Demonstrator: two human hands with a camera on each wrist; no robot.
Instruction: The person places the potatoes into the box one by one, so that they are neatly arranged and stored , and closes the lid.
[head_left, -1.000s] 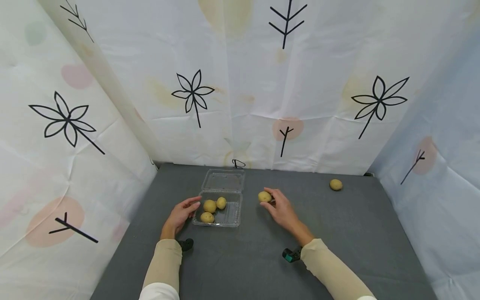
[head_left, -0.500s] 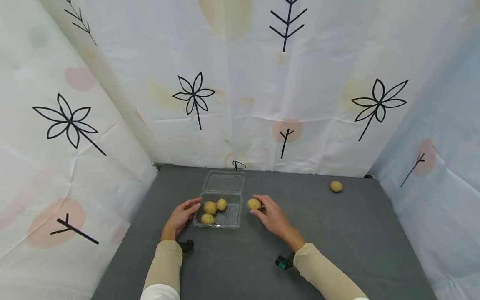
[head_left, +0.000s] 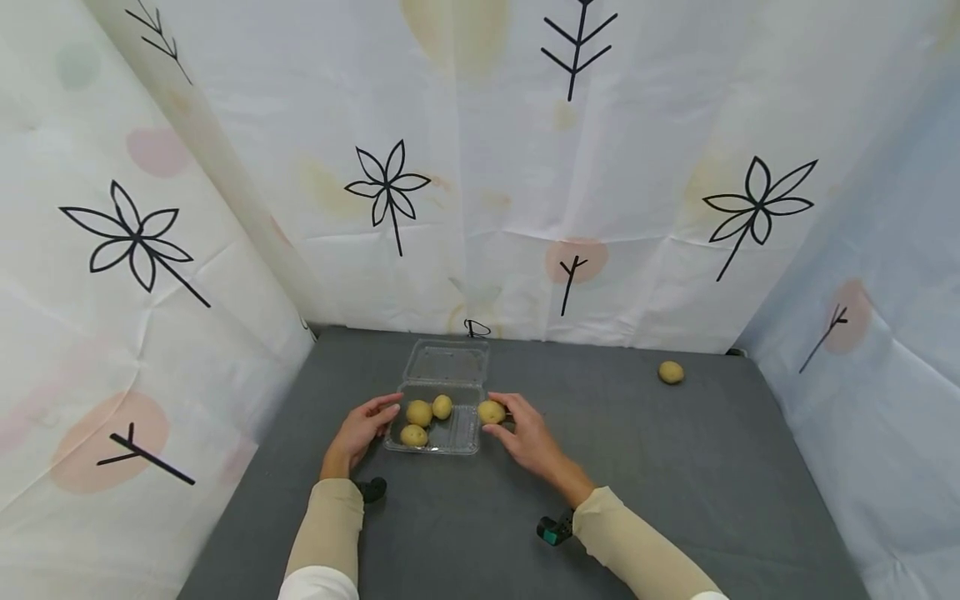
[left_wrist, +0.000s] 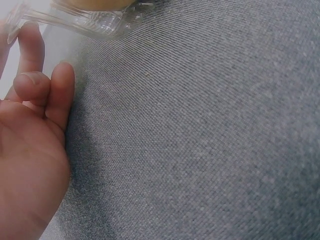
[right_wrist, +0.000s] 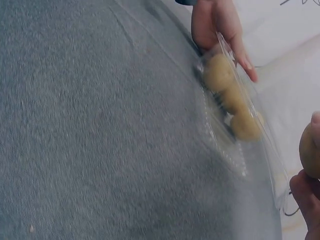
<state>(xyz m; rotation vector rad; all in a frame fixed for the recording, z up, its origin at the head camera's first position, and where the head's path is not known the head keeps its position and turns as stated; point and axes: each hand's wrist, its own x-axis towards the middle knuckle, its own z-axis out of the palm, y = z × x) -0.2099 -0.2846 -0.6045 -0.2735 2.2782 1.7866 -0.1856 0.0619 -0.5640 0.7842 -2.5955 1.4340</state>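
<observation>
A clear plastic clamshell container (head_left: 465,437) lies with its lid folded back, and three potatoes (head_left: 419,413) sit in its left part. My left hand (head_left: 360,433) is at the container's left side. In the left wrist view its fingertips (left_wrist: 31,32) pinch the clear rim (left_wrist: 107,31). With thumb and fingers, my right hand (head_left: 529,437) holds another potato (head_left: 491,412) at the container's right edge. The right wrist view shows that held potato (right_wrist: 310,152) at its right border, partly cut off.
One more potato (head_left: 671,372) lies far off at the back right of the grey table (head_left: 675,467). White patterned cloth (head_left: 495,183) hangs behind the table and along both sides. The raised lid (head_left: 447,362) is behind the container.
My right hand has carried its potato left, from well right of the container to its right edge. My left hand has stayed at the container's left side.
</observation>
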